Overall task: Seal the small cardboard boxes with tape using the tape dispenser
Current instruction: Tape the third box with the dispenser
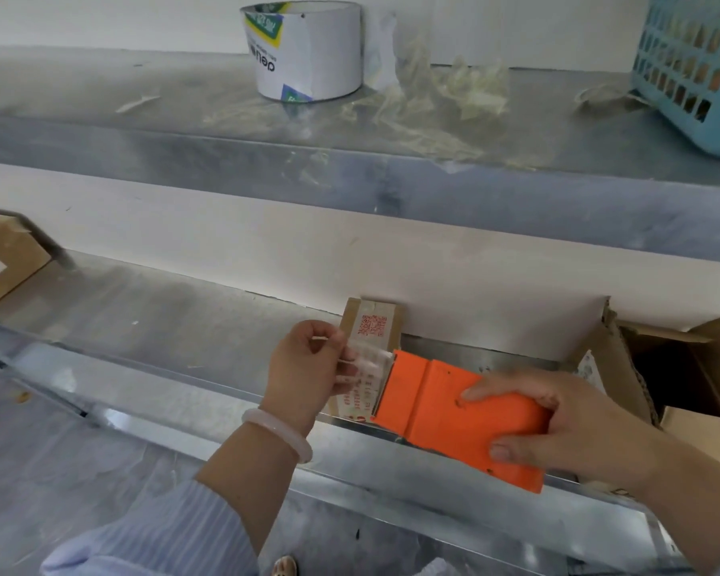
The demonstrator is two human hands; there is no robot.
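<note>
An orange dispenser (pixel 454 413) is gripped by the right hand (pixel 578 426). The thumb is laid on its near edge and the forefinger is pressed flat on its top face, while the remaining fingers are hidden behind the body. The dispenser is held tilted over the front lip of the lower shelf (pixel 163 326), its mouth turned leftward.

From that mouth a short length of clear tape (pixel 371 361) is drawn to the left hand (pixel 304 367). There the free end is pinched between thumb and curled fingertips, and the other fingers are bunched close together. A pale bangle (pixel 279 430) is worn on that wrist above a striped sleeve (pixel 163 534).

The small box (pixel 375 326) — brown, with red print on top — lies on the lower shelf with its far end against the white wall. It sits just behind and beneath the stretched tape and is partly covered by the left fingers and the dispenser. Whether the tape touches it cannot be told.

An open carton (pixel 682 367) stands to the right and another box (pixel 5 259) at the far left. On the upper shelf (pixel 142 85) are seen a white tape roll (pixel 308 52), crumpled tape scraps (pixel 433 89) beside it, and a blue basket (pixel 691 68).
</note>
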